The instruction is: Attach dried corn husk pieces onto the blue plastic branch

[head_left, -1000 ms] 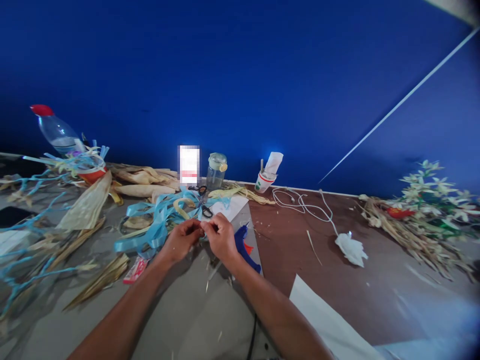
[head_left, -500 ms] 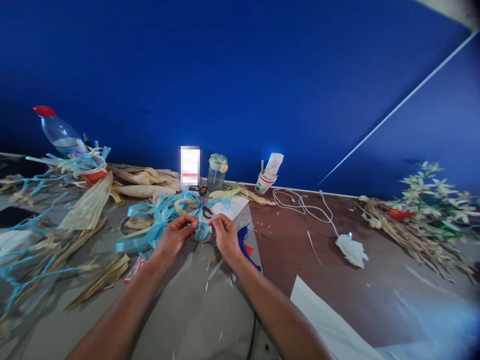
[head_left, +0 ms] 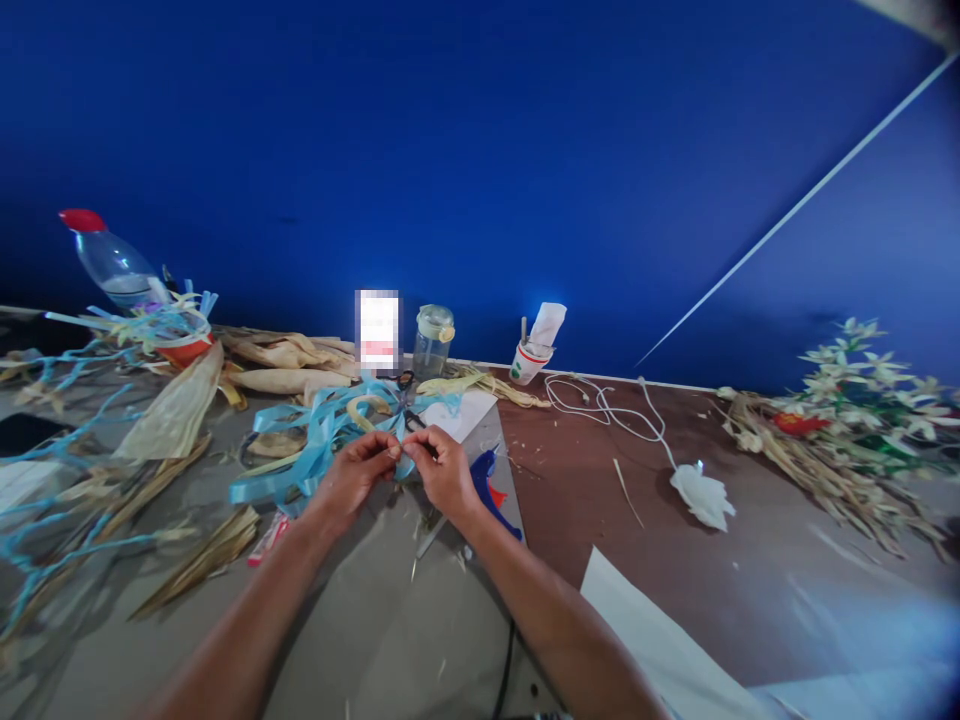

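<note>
My left hand (head_left: 354,477) and my right hand (head_left: 442,469) meet over the grey table top, fingers pinched together on a light blue strip (head_left: 406,462) held between them. The strip belongs to a loose tangle of blue ribbon-like strips (head_left: 315,440) that spreads to the left of my hands. A blue glue gun (head_left: 491,493) lies right beside my right wrist. Black-handled scissors (head_left: 406,382) lie just beyond my hands.
Dried corn husks (head_left: 176,415) litter the left side. A red-capped plastic bottle (head_left: 112,262), a glass jar (head_left: 433,340) and a paper cup (head_left: 529,360) stand along the blue wall. A white cable (head_left: 607,410), a white husk flower (head_left: 703,496), a flower bunch (head_left: 855,420) and white paper (head_left: 660,650) lie right.
My hands drew apart half a second ago, showing a small blue loop between them, then came back together on the strip. Nothing else moved.
</note>
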Motion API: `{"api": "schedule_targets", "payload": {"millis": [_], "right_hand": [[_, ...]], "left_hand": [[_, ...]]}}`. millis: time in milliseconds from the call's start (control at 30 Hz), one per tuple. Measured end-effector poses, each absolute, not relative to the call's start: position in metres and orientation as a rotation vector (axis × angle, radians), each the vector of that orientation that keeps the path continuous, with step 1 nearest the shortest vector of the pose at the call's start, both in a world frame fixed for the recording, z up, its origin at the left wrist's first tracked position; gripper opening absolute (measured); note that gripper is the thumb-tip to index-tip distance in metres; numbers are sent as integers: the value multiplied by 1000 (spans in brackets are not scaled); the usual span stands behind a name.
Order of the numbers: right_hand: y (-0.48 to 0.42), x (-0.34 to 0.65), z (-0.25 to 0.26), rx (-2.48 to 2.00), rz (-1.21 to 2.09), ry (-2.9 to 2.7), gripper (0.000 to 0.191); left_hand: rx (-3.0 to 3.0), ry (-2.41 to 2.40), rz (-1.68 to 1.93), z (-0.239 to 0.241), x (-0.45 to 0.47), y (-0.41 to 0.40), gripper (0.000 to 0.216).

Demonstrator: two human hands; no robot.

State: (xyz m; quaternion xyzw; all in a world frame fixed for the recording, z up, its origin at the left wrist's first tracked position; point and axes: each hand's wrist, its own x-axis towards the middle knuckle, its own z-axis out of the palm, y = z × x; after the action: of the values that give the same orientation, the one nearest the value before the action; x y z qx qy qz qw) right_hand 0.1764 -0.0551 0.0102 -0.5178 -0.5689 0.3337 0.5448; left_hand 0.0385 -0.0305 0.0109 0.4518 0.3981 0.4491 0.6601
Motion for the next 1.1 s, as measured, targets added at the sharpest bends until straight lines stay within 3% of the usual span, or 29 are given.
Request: {"api": "schedule_targets", "payload": {"millis": [1100], "right_hand": [[-55,167,0,-1289,1110,-1222,18]], "left_hand": [[925,832,1068,2,42,-31,26]]}}
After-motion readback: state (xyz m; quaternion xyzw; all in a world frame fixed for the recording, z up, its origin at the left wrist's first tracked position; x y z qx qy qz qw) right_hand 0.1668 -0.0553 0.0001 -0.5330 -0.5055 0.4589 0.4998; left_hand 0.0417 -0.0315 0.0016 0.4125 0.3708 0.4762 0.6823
